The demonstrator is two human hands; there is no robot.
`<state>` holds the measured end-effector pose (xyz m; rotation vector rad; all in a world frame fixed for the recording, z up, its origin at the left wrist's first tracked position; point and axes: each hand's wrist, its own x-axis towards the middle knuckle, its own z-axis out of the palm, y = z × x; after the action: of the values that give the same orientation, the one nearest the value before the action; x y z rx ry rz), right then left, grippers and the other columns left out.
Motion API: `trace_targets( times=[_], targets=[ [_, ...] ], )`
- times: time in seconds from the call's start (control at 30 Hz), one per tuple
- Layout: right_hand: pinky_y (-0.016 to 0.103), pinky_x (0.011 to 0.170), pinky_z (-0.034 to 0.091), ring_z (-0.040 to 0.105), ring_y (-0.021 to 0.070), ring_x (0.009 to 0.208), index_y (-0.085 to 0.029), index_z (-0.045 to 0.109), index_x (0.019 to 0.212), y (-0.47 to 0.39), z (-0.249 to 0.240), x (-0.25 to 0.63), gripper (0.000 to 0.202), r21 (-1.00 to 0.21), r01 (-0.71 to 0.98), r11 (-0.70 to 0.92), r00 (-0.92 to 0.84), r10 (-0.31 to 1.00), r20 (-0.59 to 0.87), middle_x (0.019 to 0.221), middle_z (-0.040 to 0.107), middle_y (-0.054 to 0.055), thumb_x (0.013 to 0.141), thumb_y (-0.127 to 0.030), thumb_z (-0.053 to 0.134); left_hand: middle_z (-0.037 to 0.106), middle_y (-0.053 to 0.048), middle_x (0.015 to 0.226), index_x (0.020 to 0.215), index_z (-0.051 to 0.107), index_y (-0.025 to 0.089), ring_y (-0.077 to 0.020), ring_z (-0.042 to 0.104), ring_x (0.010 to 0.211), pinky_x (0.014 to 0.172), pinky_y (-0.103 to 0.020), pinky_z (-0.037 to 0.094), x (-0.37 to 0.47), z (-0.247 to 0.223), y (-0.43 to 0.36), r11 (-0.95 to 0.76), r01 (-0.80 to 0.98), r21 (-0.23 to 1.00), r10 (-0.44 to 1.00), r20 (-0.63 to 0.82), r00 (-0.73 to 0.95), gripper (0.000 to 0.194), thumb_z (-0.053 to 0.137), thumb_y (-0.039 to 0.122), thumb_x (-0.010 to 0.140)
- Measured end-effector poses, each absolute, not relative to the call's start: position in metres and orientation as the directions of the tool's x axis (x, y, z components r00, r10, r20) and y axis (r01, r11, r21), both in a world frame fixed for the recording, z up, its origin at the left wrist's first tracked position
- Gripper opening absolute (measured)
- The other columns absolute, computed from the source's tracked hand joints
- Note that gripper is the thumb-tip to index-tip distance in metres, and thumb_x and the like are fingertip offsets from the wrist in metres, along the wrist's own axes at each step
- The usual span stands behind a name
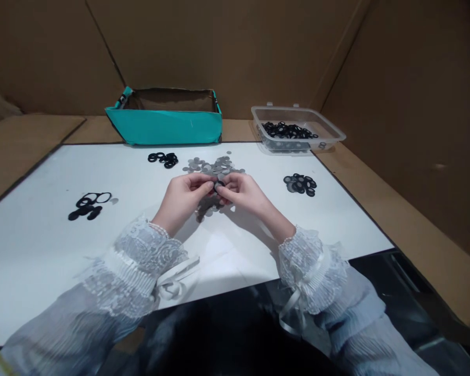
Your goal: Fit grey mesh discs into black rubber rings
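Observation:
Both my hands meet over the middle of the white board. My left hand [188, 196] and my right hand [245, 193] pinch a small black ring [219, 185] between thumbs and fingers. Under and behind them lies a pile of small grey discs [221, 165], partly hidden by the fingers. Black rings [163, 159] form a small heap behind my left hand. Farther left are black rings and dark pieces [86, 208], beside a grey disc. To the right lies a heap of black rings with grey centres [301, 184].
A teal box [168, 127] with an open top stands at the back of the white board [141, 230]. Right of it, a clear plastic container [332, 134] holds many black rings. Brown cardboard walls [227, 47] rise behind and on the right.

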<state>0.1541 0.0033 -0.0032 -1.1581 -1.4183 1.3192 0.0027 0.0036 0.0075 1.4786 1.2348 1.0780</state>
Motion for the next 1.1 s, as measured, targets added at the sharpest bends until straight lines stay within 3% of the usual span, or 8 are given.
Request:
trace_targets(
  times=[0.2,0.43,0.67,0.77,0.87,0.97,1.1],
  targets=[
    [0.022,0.051,0.046,0.059,0.0115,0.052,-0.017,0.051,0.067,0.0033,-0.0005,0.1555,0.018,-0.984,0.174,0.028,-0.235,0.972,-0.014,0.056,0.059,-0.002,0.082,-0.01,0.059,0.074,-0.007,0.079,0.082,0.072,0.015,-0.0214,0.068,0.072,0.062,-0.03,0.055,-0.0014,0.0045,0.0072,-0.073,0.228,0.971,0.982,0.031,0.184,0.023,0.069,0.034,0.07],
    [0.024,0.055,0.046,0.06,0.0128,0.056,-0.016,0.055,0.065,0.0026,-0.003,0.1566,0.015,-0.974,0.196,0.111,-0.154,0.985,0.082,0.059,0.06,0.0,0.077,-0.015,0.064,0.071,-0.006,0.074,0.076,0.065,0.015,-0.0205,0.068,0.072,0.069,-0.032,0.056,0.0012,0.0048,0.0057,-0.094,0.258,0.961,0.987,0.056,0.153,0.015,0.067,0.029,0.071],
    [0.022,0.05,0.046,0.06,0.011,0.052,-0.016,0.054,0.069,0.0021,-0.001,0.1539,0.015,-0.981,0.165,0.102,-0.112,0.99,0.084,0.057,0.058,-0.002,0.079,-0.018,0.065,0.071,-0.007,0.082,0.085,0.066,0.015,-0.0205,0.068,0.077,0.074,-0.033,0.054,0.0039,0.0002,0.0008,-0.283,0.373,0.884,0.959,0.26,0.112,0.016,0.059,0.028,0.079],
    [0.022,0.051,0.05,0.061,0.0113,0.051,-0.018,0.052,0.077,0.004,-0.0035,0.153,0.014,-0.996,0.076,0.048,-0.163,0.986,0.035,0.056,0.059,-0.004,0.08,-0.021,0.065,0.072,-0.008,0.091,0.092,0.067,0.014,-0.0199,0.068,0.081,0.077,-0.032,0.055,0.0055,0.0013,0.0004,-0.224,0.229,0.947,0.971,0.198,0.131,0.021,0.062,0.028,0.077],
    [0.022,0.053,0.052,0.063,0.0109,0.054,-0.018,0.051,0.078,0.0052,-0.0056,0.1519,0.014,-0.999,0.034,0.023,-0.174,0.985,0.017,0.058,0.061,-0.004,0.081,-0.02,0.065,0.072,-0.008,0.086,0.091,0.065,0.013,-0.0195,0.068,0.077,0.075,-0.033,0.056,0.0061,0.0025,0.0013,-0.113,0.126,0.985,0.985,0.095,0.144,0.024,0.066,0.029,0.074],
    [0.021,0.052,0.051,0.064,0.0109,0.054,-0.018,0.05,0.074,0.0048,-0.0067,0.1499,0.014,-0.998,0.056,0.019,-0.164,0.986,0.009,0.057,0.06,-0.003,0.083,-0.016,0.061,0.069,-0.006,0.076,0.083,0.063,0.014,-0.0196,0.067,0.07,0.068,-0.031,0.055,0.005,0.002,0.0025,-0.086,0.182,0.98,0.989,0.062,0.133,0.019,0.067,0.03,0.073],
    [0.021,0.051,0.05,0.064,0.0116,0.055,-0.018,0.049,0.071,0.0035,-0.0068,0.149,0.016,-0.995,0.082,0.051,-0.107,0.993,0.042,0.059,0.061,-0.002,0.082,-0.017,0.061,0.07,-0.007,0.078,0.08,0.064,0.016,-0.0213,0.067,0.075,0.068,-0.031,0.054,0.003,0.0003,0.0041,-0.147,0.313,0.938,0.989,0.131,0.073,0.015,0.064,0.029,0.073]
  ],
)
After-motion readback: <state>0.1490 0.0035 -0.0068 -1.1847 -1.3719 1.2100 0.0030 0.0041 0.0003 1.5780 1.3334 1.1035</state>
